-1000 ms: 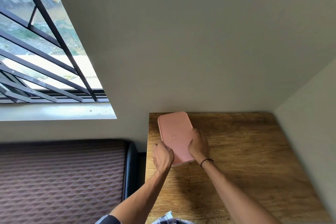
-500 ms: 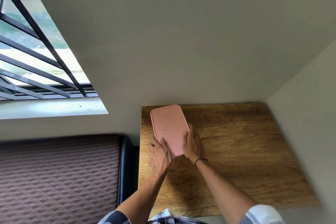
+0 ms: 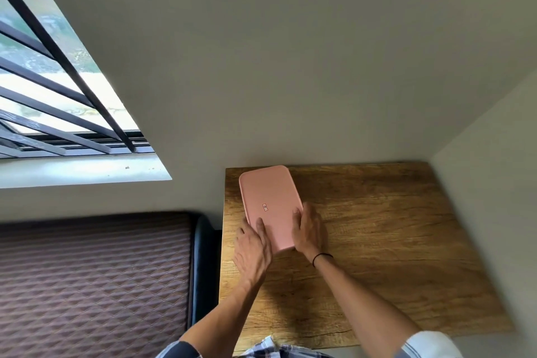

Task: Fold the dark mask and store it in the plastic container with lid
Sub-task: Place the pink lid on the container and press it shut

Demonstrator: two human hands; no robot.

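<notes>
The left hand's fingers [image 3: 259,228] lie flat and nearly straight on the near left part of the pink lid [image 3: 268,203], spread only a little; they press down on it and do not curl around anything. The left hand [image 3: 252,250] sits at the container's near left corner, its wrist running back toward the person. The right hand's fingers [image 3: 297,219] rest along the lid's right edge, lightly bent, with the palm down on the wood just beside the box — whether the tips hook over the rim cannot be told. The right hand [image 3: 309,231] touches the container's near right side, and a thin black band [image 3: 321,257] circles its wrist.

Between the two hands is the plastic container [image 3: 283,244], a long pink box with rounded corners, its lid closed on top and a small red mark near the middle. It lies lengthwise at the far left of the wooden table [image 3: 392,241], its far end close to the wall [image 3: 290,67]. The dark mask is not visible; the closed lid hides whatever is inside.

The rest of the tabletop to the right is bare wood, bounded by a second wall on that side. Left of the table — below its edge — sits a brown quilted mattress [image 3: 93,285] with a dark border. Above that, a window [image 3: 52,90] with black bars opens over a pale sill. At the bottom edge a plaid shirt [image 3: 270,350] shows.
</notes>
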